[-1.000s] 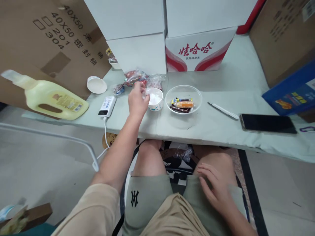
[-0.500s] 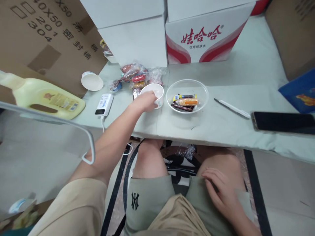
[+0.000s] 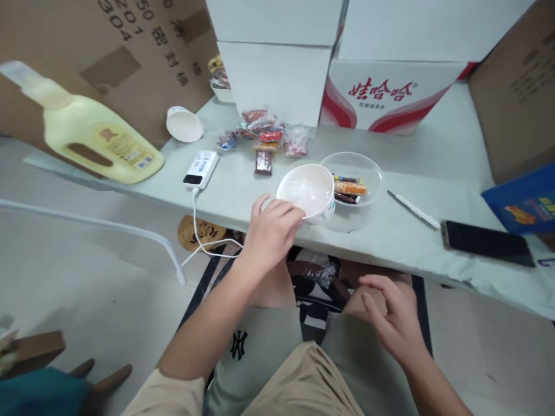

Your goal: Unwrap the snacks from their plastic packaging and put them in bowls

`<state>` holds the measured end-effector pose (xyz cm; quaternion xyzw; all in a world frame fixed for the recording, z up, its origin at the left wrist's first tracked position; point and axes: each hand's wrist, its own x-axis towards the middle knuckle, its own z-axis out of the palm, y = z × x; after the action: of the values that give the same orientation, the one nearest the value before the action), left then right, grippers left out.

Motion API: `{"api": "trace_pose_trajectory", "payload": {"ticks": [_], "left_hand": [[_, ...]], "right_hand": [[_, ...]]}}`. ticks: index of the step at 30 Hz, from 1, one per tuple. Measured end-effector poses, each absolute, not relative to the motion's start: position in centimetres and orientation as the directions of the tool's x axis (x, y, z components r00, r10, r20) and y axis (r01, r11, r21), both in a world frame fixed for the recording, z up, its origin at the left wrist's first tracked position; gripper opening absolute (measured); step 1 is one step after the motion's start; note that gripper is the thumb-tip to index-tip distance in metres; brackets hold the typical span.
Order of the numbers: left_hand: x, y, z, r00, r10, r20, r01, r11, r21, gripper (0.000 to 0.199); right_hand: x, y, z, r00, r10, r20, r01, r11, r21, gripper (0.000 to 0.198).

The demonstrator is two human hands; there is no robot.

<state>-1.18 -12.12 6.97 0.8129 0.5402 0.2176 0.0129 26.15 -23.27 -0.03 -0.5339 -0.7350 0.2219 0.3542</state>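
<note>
My left hand (image 3: 277, 228) grips the near rim of a white paper bowl (image 3: 310, 188), tilted and held above the table's front part. Something pale and clear, hard to make out, shows inside the bowl. Partly behind it stands a clear plastic bowl (image 3: 376, 184), which holds several wrapped snacks (image 3: 350, 188). Over my right thigh hovers my right hand (image 3: 390, 312), thumb and fingers apart, with nothing in it. A heap of wrapped snacks (image 3: 271, 136) lies farther back, a dark brown packet (image 3: 263, 163) at its near side.
A power bank (image 3: 202, 169) with a white cable, another paper bowl (image 3: 185, 125) on its side, and a yellow jug (image 3: 99, 138) are to the left. Rightward lie a white pen-like tool (image 3: 414, 209) and a phone (image 3: 488, 242). White boxes (image 3: 277, 81) line the back.
My left hand has brought the paper bowl nearer and rightward from beside the snack heap, tilting it. My right hand has lifted off my thigh and spread its fingers. The camera view has shifted.
</note>
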Motion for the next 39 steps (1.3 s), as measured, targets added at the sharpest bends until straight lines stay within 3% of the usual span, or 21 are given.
{"api": "trace_pose_trajectory", "payload": {"ticks": [4,13,20,23,26,30,32,36,39], "left_hand": [[-2.7,-11.6,6.0,0.227,0.917,0.327,0.916,-0.315,0.247,0.016],[-2.7,-8.1,1.6,0.362,0.874,0.324,0.861,-0.446,0.243,0.017],[-2.6,-4.2,-0.2,0.221,0.763,0.607,0.821,-0.482,0.307,0.023],[-4.9,-2.3,-0.5,0.035,0.760,0.649,0.766,-0.437,0.471,0.018],[-7.1,0.8,-0.7,-0.293,0.848,0.441,0.673,-0.145,0.725,0.016],[-7.7,4.4,-0.5,-0.343,0.931,0.123,0.646,0.139,0.751,0.055],[-7.5,5.1,-0.1,-0.376,0.924,0.066,0.613,0.195,0.765,0.048],[-8.4,4.5,1.3,-0.549,0.836,0.009,0.428,0.271,0.862,0.016],[-9.6,2.0,2.4,-0.563,0.822,-0.085,0.236,0.258,0.937,0.025]], "right_hand": [[24.8,-22.1,1.2,-0.152,0.942,0.299,0.608,0.328,-0.723,0.012],[23.2,-22.6,0.8,-0.149,0.955,0.258,0.606,0.294,-0.739,0.013],[27.5,-27.7,-3.8,-0.027,0.993,0.115,0.653,0.105,-0.750,0.020],[29.6,-30.3,-6.3,0.050,0.999,0.015,0.673,-0.023,-0.739,0.026],[30.8,-31.9,-7.4,0.068,0.997,-0.038,0.672,-0.074,-0.737,0.030],[30.9,-32.2,-7.5,0.054,0.997,-0.050,0.659,-0.074,-0.748,0.030],[30.7,-31.9,-7.4,0.060,0.997,-0.042,0.655,-0.071,-0.752,0.028],[30.4,-31.4,-7.2,0.045,0.999,-0.021,0.645,-0.045,-0.763,0.025],[30.4,-30.9,-7.0,0.025,0.999,-0.021,0.637,-0.032,-0.770,0.025]]}}
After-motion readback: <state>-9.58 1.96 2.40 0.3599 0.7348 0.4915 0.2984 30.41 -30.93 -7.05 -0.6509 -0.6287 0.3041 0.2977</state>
